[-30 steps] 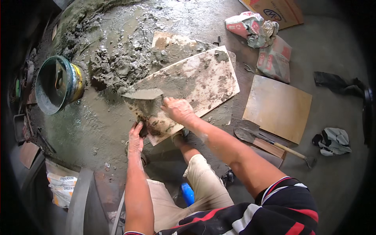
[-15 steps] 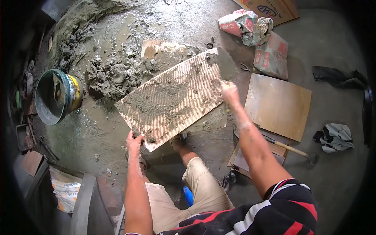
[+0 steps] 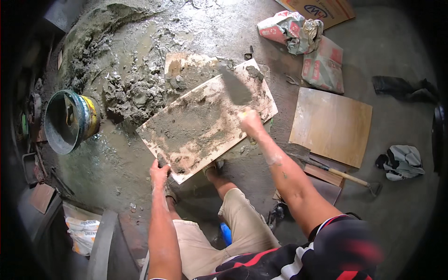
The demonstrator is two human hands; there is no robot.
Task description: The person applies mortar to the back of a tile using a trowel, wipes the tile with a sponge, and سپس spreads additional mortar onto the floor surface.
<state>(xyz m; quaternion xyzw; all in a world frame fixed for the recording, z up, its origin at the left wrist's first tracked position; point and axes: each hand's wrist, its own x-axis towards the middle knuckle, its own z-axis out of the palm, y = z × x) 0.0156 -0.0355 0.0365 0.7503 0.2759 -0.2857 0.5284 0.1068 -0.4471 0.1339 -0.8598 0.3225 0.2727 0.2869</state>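
Observation:
A large ribbed tile [image 3: 212, 151], back side up and smeared with grey mortar, lies tilted in front of me. My left hand [image 3: 159, 171] grips its near left corner, thumb on top. My right hand [image 3: 252, 122] is closed round the handle of a trowel [image 3: 237, 88], whose grey blade hovers over the tile's right part, slightly blurred. A lump of mortar [image 3: 254, 72] sits near the tile's far right corner. Beyond the tile spreads a heap of wet mortar [image 3: 135, 95].
A bucket [image 3: 64, 122] lies tipped at the left. To the right are a wooden-looking tile [image 3: 332, 126], a shovel [image 3: 347, 177], crumpled cement bags [image 3: 324, 67] and a cardboard box [image 3: 326, 11]. A crumpled grey-and-black cloth [image 3: 402, 162] lies farther right.
My right hand has swung the trowel leftward, from beyond the tile's right edge to over its surface. My left hand stays at the same corner.

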